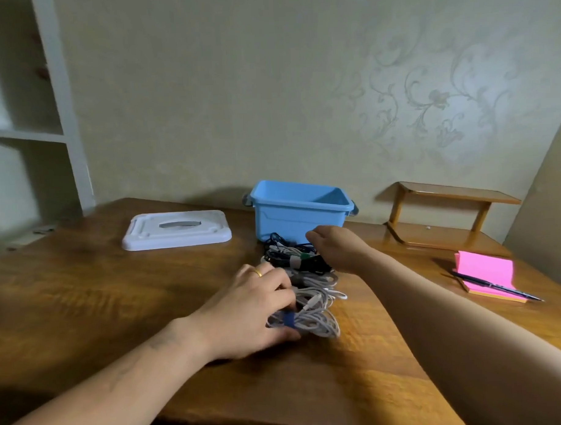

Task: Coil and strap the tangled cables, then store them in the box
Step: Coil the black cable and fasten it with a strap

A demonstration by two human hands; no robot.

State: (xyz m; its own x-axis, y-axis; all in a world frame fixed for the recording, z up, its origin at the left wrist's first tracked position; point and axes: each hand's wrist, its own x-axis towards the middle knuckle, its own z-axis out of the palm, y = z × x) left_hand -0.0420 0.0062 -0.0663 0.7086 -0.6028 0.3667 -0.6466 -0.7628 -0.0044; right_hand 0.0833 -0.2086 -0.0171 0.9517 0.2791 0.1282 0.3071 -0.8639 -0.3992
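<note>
Two arms extended: left hand (254, 305) fingers clamp the white coil (316, 319); right hand (337, 247) covers dark bundle (285, 256), fingers hidden.

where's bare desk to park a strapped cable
Bare desk lies in front of the white lid, left of the left hand. Crowded: cables fill the strip in front of the blue box, with the right hand over them.

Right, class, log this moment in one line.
left hand: grips white cables | right hand: at dark cables, grip unclear | box: open | lid: on table
</note>
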